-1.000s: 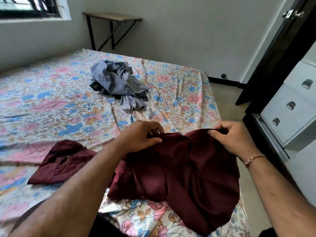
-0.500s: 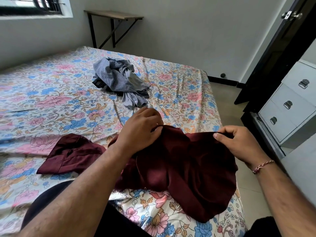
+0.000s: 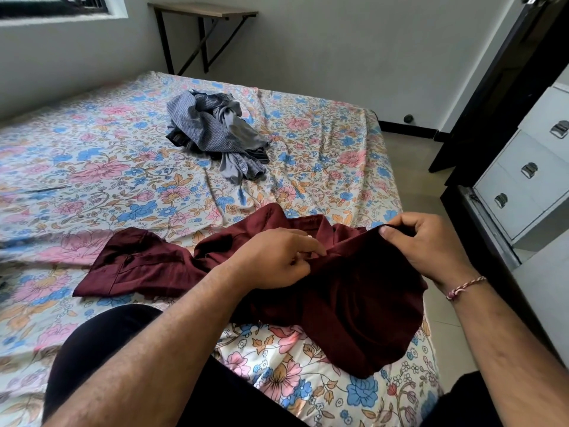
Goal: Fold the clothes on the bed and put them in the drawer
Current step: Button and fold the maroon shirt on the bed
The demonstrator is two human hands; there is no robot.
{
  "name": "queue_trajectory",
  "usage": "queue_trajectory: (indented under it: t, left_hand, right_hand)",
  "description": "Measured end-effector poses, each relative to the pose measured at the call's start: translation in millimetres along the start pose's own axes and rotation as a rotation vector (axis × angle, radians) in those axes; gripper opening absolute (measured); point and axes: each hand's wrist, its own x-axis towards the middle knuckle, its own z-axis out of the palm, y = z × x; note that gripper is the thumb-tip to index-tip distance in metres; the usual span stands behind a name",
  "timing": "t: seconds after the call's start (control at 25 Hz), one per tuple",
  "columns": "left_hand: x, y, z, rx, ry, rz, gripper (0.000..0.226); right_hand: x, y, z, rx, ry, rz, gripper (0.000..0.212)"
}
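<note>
While my left hand (image 3: 278,257) and right hand (image 3: 426,241) each pinch the maroon shirt (image 3: 348,291), I judge it light, limp, slippery: best gripped near collar and seams.

Grey walls, a wall-mounted shelf (image 3: 203,10), window (image 3: 58,6) and tiled floor (image 3: 418,167).
</note>
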Motion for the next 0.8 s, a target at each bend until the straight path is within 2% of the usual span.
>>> queue_trajectory:
  t: [0.08, 0.16, 0.4, 0.56, 0.72, 0.8]
  left_hand:
    - [0.3, 1.4, 1.5, -0.081, -0.035, -0.002, 0.036]
    - [-1.4, 1.4, 1.3, -0.065, -0.033, -0.019, 0.041]
    - [-1.8, 3.6, -3.4, -0.024, 0.102, 0.037, 0.031]
    - [-2.1, 3.5, -3.7, -0.043, 0.001, 0.063, 0.028]
    - [0.3, -6.7, 1.5, 0.012, -0.145, -0.033, 0.046]
    - [0.8, -7.4, 0.6, 0.009, -0.18, -0.049, 0.043]
  right_hand:
    - [0.8, -0.1, -0.1, -0.004, 0.002, 0.003, 0.011]
    - [3.0, 0.3, -0.5, 0.0, -0.003, 0.014, 0.011]
    - [6.3, -0.5, -0.5, -0.009, 0.003, 0.015, 0.012]
    - [6.3, -0.4, 1.5, -0.019, -0.003, 0.002, 0.011]
    - [5.3, 0.4, 4.8, -0.026, -0.007, -0.007, 0.009]
    - [6.1, 2.5, 6.6, -0.005, -0.016, -0.002, 0.01]
